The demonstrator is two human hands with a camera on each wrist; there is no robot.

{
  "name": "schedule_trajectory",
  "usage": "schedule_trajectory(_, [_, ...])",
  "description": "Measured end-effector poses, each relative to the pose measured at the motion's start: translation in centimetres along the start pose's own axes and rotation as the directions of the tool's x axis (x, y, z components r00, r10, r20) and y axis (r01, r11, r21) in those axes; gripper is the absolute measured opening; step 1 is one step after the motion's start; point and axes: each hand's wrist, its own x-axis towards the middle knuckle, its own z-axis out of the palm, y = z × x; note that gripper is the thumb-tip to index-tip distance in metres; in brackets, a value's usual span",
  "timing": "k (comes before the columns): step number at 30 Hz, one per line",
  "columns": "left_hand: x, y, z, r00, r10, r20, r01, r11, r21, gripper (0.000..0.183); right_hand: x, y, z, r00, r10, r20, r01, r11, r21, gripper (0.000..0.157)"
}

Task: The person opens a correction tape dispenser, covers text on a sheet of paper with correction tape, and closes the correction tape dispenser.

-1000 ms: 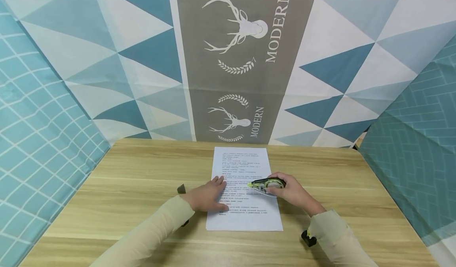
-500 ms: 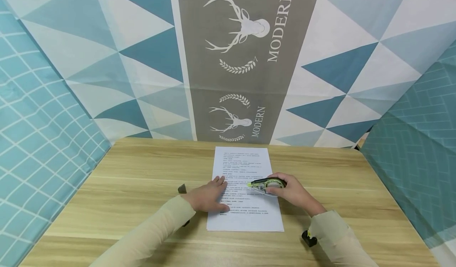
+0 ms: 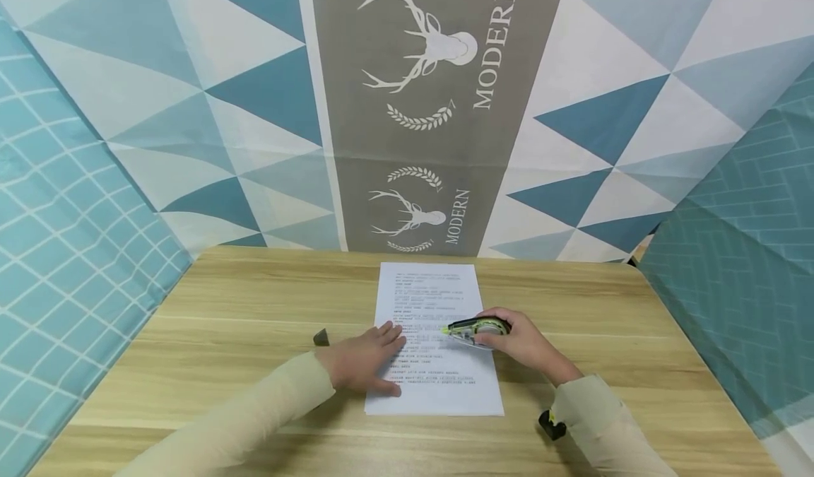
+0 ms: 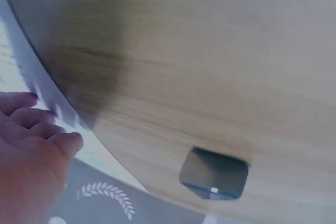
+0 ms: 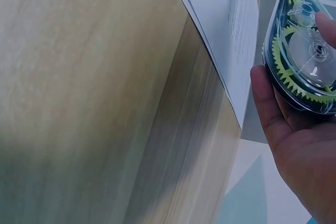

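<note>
A stack of white printed sheets [image 3: 435, 398] lies on the table. My left hand [image 3: 362, 359] rests on its left side with fingers stretched out and thumb apart. In the left wrist view, the left hand [image 4: 31, 153] shows its fingers over the paper's edge [image 4: 107, 158]. My right hand [image 3: 524, 346] grips a correction tape [image 3: 478, 330] between thumb and fingers, its tip pointing left over the printed lines. Through the clear case of the correction tape [image 5: 307, 51], green gears show in the right wrist view. Whether the tip touches the paper, I cannot tell.
The wooden table [image 3: 254, 300] reaches back to a patterned cloth wall [image 3: 413, 131]. Blue tiled hangings stand on both sides. A small dark object [image 4: 214, 176] appears beside the paper in the left wrist view. A black device [image 3: 551, 425] is at my right wrist.
My left hand has shifted a little toward me and to the left on the paper. The right hand and correction tape stay in about the same place.
</note>
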Motion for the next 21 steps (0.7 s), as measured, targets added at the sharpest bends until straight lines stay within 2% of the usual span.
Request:
schedule_trajectory(4, [-0.7,-0.1,-0.1,0.998,0.062,0.002,-0.062,0.996,0.066,0.088,0.1,0.0,-0.1,1.0,-0.008,0.005,0.008,1.0,-0.005,0.034])
schedule_trajectory(7, [-1.3,-0.2,-0.2,0.996,0.093,0.013,-0.094,0.992,0.081,0.087,0.2,0.2,-0.1,0.999,-0.028,0.025,0.028,1.0,-0.009,0.034])
schedule_trajectory(12, [-1.9,-0.5,-0.1,0.993,0.116,0.031,-0.117,0.991,0.064,0.085,0.2,0.3,-0.2,0.997,-0.056,0.061,0.057,0.998,-0.018,0.033])
schedule_trajectory(17, [-1.8,-0.7,0.4,0.989,0.146,0.033,-0.147,0.989,0.035,0.084,0.2,0.3,-0.1,0.993,-0.062,0.104,0.065,0.998,-0.024,0.031])
schedule_trajectory(21, [-1.7,-0.8,0.6,0.984,0.176,0.017,-0.177,0.983,0.048,0.081,0.0,0.3,0.0,0.99,-0.064,0.125,0.068,0.997,-0.021,0.03])
